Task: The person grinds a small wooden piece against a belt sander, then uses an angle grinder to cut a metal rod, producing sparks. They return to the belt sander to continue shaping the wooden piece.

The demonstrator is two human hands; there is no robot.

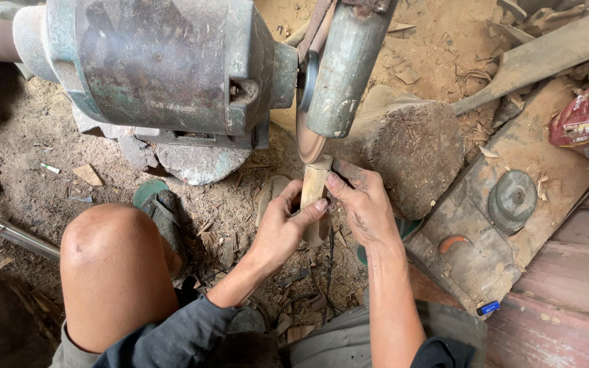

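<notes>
- Knee (114,272) bare, close beneath me, clear of the work.
- Both hands, left hand (282,228) and right hand (365,204), clench the wood piece (315,184).
- I press it lightly against the grinding disc (306,140), fingertips back.

Single head-worn view, looking steeply down from above the seated person's lap toward the dirt floor (28,157). The camera sits close: a bare knee (107,262) fills the lower left of the frame, and both forearms rise from the bottom edge to frame centre. A bench grinder motor (161,65) spans the upper left, a wooden chopping block (414,153) lies right of centre, and a plank (567,300) crosses the lower right.
</notes>
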